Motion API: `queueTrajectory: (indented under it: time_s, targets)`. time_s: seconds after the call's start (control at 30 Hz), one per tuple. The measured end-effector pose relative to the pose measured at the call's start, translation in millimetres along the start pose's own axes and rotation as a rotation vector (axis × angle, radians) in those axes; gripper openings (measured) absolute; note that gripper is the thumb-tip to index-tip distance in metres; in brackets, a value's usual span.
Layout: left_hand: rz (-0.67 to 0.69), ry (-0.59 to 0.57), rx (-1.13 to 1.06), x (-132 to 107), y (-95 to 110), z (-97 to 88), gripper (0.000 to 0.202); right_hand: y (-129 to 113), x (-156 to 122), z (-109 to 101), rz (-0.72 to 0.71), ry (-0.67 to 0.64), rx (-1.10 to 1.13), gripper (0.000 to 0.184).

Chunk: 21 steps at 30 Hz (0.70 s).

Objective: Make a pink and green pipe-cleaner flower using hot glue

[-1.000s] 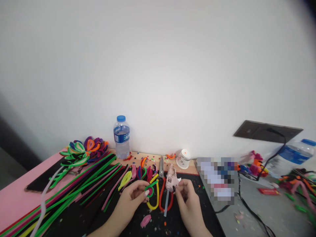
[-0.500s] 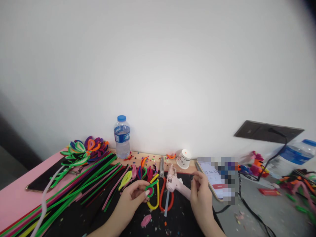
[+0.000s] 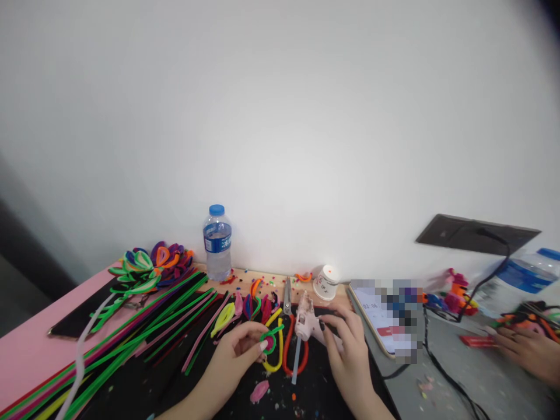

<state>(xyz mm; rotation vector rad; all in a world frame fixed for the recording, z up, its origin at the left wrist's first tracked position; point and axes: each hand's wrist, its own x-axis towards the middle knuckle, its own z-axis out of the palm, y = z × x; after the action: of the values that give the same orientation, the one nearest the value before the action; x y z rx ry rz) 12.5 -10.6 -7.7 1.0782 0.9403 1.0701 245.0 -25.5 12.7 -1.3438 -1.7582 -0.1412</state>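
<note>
While my left hand (image 3: 240,351) pinches a green-and-magenta coil (image 3: 268,344), my right hand (image 3: 352,345), fingers (image 3: 345,321) half open, touches the glue gun (image 3: 305,324) on its four-o'clock side, grip unclear to me.

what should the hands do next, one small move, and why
Probably close the right hand around the handle of the glue gun: its fingers are at that handle, though a firm grip doesn't show, while the left hand is busy pinching a small green-and-pink piece.
</note>
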Motion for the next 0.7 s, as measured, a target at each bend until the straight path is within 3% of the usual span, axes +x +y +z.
queueTrajectory:
  time_s: [0.3, 0.7]
  targets:
    - [-0.048, -0.139, 0.019, -6.9, 0.9, 3.6, 0.02, -29.6, -8.6, -2.1, -0.224, -0.325, 0.185, 0.046]
    - [-0.027, -0.131, 0.005, -4.8, 0.4, 3.8, 0.021, -31.1, -10.5, 2.9, -0.231, -0.335, 0.201, 0.043]
